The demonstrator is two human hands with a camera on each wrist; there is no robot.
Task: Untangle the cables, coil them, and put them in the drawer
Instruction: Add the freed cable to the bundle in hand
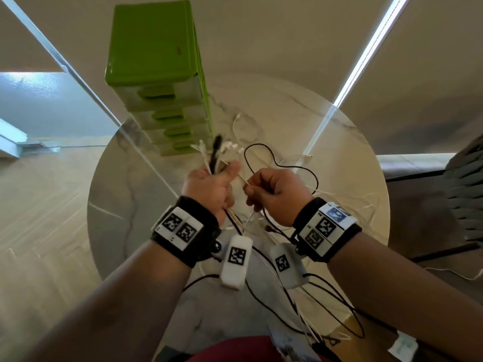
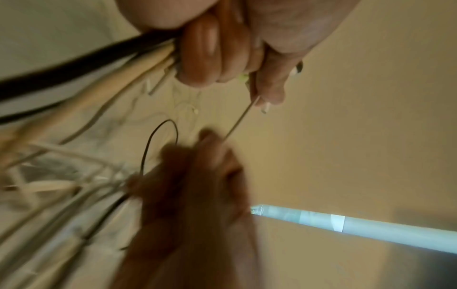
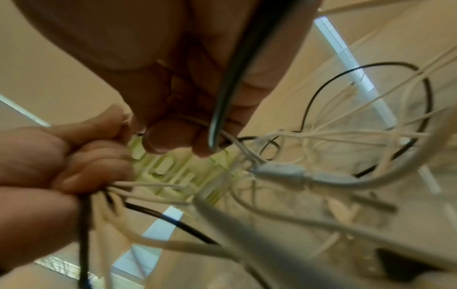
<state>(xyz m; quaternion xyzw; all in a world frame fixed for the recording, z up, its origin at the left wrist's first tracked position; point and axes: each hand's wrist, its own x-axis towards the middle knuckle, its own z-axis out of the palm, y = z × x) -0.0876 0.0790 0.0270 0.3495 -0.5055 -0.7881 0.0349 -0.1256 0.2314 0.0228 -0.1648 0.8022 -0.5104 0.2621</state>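
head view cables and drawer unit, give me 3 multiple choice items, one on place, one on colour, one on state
1. Where does the drawer unit stand?
A. at the far side of the round table, beyond the hands
B. on the floor
C. on the person's lap

2. What colour is the drawer unit's frame?
A. blue
B. green
C. red

3. What is the left hand doing?
A. resting flat on the table
B. hanging idle
C. gripping a bundle of cables

Key:
1 A, the unit sits on the table's far part past both hands.
2 B, its top and handles are bright green.
3 C, its fingers curl round white and black cables, while the right hand pinches a thin white cable stretched between the hands.
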